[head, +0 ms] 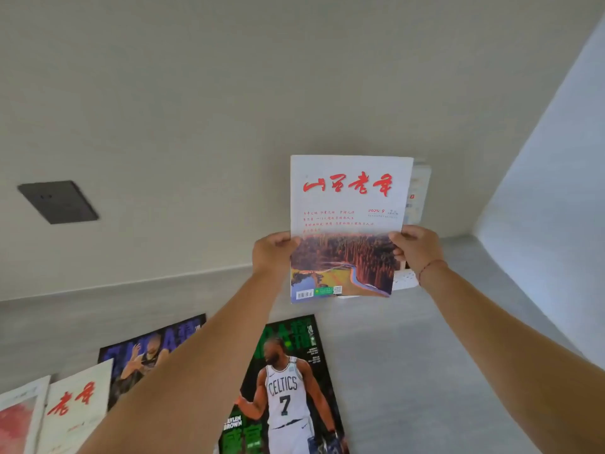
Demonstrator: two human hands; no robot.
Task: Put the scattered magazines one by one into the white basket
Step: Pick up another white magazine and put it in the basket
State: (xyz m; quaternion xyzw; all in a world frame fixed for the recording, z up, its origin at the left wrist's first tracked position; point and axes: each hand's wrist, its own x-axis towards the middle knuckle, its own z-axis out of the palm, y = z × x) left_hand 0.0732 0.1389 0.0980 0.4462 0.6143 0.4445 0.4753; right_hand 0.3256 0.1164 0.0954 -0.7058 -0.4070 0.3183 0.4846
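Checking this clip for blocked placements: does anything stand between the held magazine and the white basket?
Nothing visible does. Both hands, left hand and right hand, hold the landscape-cover magazine upright directly in front of the white basket, which it mostly hides. Another magazine already stands in the basket behind it.

Head cam, looks fwd/down, close over grey surface [409,371] toward wall [196,109].
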